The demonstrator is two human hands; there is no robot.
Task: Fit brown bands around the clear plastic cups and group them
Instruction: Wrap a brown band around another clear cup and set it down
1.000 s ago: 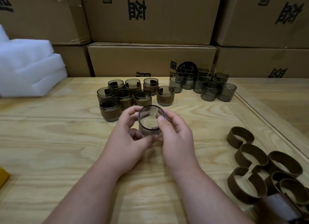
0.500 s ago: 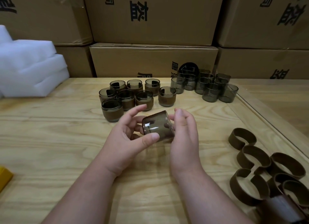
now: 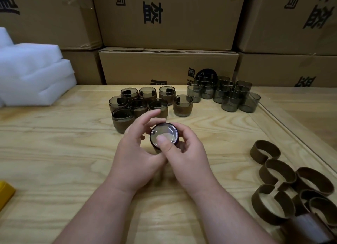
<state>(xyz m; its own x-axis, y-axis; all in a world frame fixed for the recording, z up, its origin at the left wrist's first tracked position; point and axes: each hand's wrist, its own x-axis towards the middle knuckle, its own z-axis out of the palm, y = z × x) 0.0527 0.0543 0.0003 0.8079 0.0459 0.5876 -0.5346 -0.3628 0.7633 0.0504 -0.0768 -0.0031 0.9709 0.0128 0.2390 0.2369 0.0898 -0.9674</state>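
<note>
since half a second ago the smoky clear plastic cup (image 3: 164,135) has turned its base toward the camera; left hand (image 3: 135,159) cradles it, right hand (image 3: 184,152) grips it, thumb on base. seat the band squarely; then join the eight brown-banded cups (image 3: 144,102).

Banded cups (image 3: 145,102) sit beyond my hands, bare cups (image 3: 225,95) to their right, loose bands (image 3: 284,185) near right, foam (image 3: 32,76) far left, boxes (image 3: 167,65) behind.

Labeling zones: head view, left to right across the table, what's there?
Yellow block → white foam → banded cups → held cup → bare cups → loose brown bands.
</note>
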